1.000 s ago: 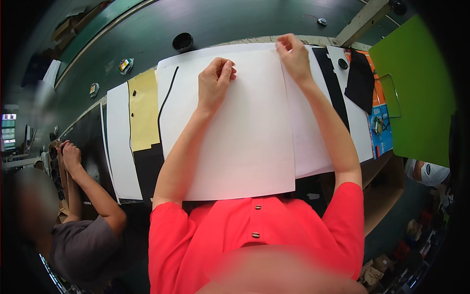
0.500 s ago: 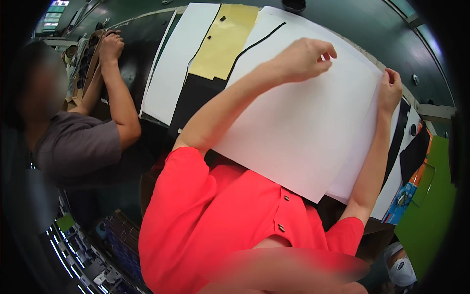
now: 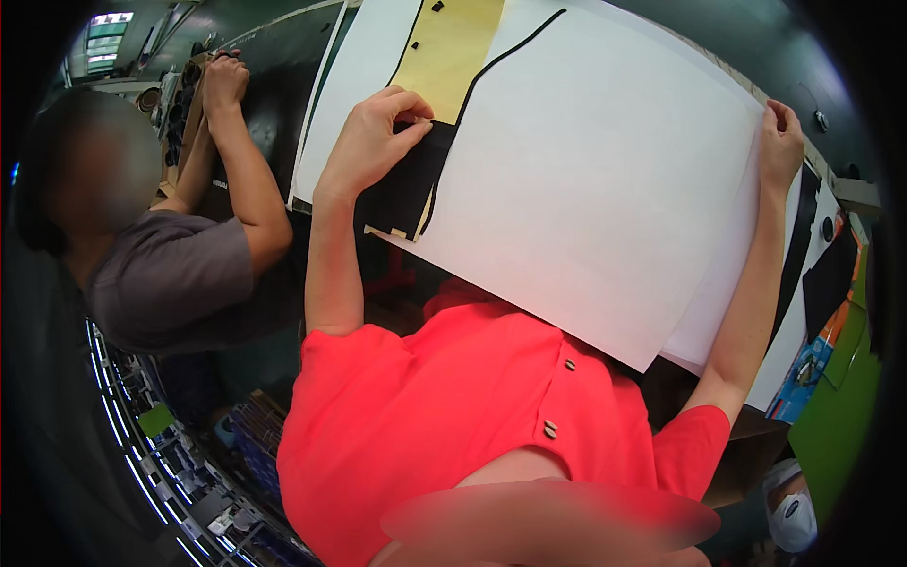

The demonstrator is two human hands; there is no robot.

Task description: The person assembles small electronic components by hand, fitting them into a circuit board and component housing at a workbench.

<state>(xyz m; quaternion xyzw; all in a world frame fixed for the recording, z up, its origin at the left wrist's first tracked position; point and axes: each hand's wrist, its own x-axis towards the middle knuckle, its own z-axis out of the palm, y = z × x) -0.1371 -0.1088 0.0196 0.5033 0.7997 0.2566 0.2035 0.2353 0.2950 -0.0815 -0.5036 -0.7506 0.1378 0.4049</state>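
Observation:
A large white sheet [image 3: 586, 170] lies in front of me, its near edge overhanging toward my body. My right hand [image 3: 781, 151] is closed on its right edge, fingertips pinched together near the upper right corner. To the left of the sheet, my left hand [image 3: 378, 142] is over a black piece [image 3: 406, 189] beside a yellow sheet [image 3: 458, 57]. Its thumb and fingertips meet at the black piece's upper edge; whatever they pinch is too small to tell. A thin black strip [image 3: 491, 66] curves along the white sheet's left side.
At the left, a co-worker [image 3: 179, 274] in a grey top holds a hand near a cardboard box [image 3: 194, 113]. Another white sheet [image 3: 354, 57] lies beside the yellow one, which carries small black bits. At the right are black pieces [image 3: 831, 274], a blue and orange package [image 3: 798, 378] and a green panel [image 3: 841, 416].
My left hand has moved left from above the white sheet to the black piece, its fingers now pinched. My right hand stays at the sheet's right edge. The view has shifted slightly.

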